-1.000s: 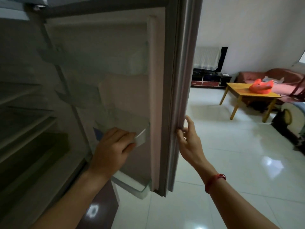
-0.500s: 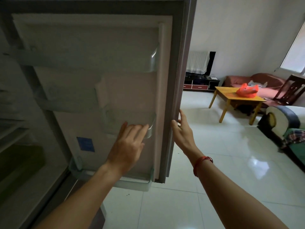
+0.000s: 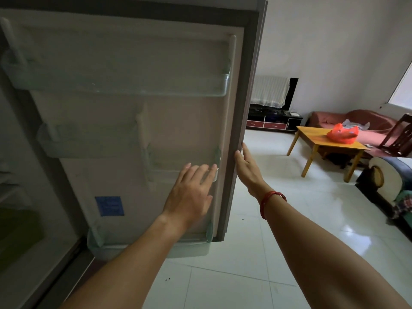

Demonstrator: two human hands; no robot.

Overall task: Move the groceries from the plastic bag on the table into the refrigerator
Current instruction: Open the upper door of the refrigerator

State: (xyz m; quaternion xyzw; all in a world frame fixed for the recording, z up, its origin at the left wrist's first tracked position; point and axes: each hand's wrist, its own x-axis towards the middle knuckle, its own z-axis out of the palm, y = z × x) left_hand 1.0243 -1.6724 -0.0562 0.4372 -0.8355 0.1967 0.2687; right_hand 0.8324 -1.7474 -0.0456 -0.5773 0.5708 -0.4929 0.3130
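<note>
The refrigerator door (image 3: 138, 112) stands open in front of me, its inner side with clear shelf bins facing me. My left hand (image 3: 191, 192) lies flat with fingers spread against the small door bin (image 3: 178, 168) near the door's free edge. My right hand (image 3: 247, 170) rests with straight fingers on the door's outer edge and holds nothing. The dark refrigerator interior (image 3: 20, 219) shows at the far left. Across the room a red plastic bag (image 3: 342, 136) sits on a wooden table (image 3: 321, 141).
White tiled floor (image 3: 278, 219) stretches between the door and the table. A TV cabinet (image 3: 272, 118) stands at the far wall, a red sofa (image 3: 356, 119) behind the table, a wooden chair (image 3: 399, 134) and an armchair (image 3: 388, 177) at the right.
The door has swung wider, showing more of its inner side. My left hand went from curled over the door bin to flat and spread. My right hand stayed on the door edge.
</note>
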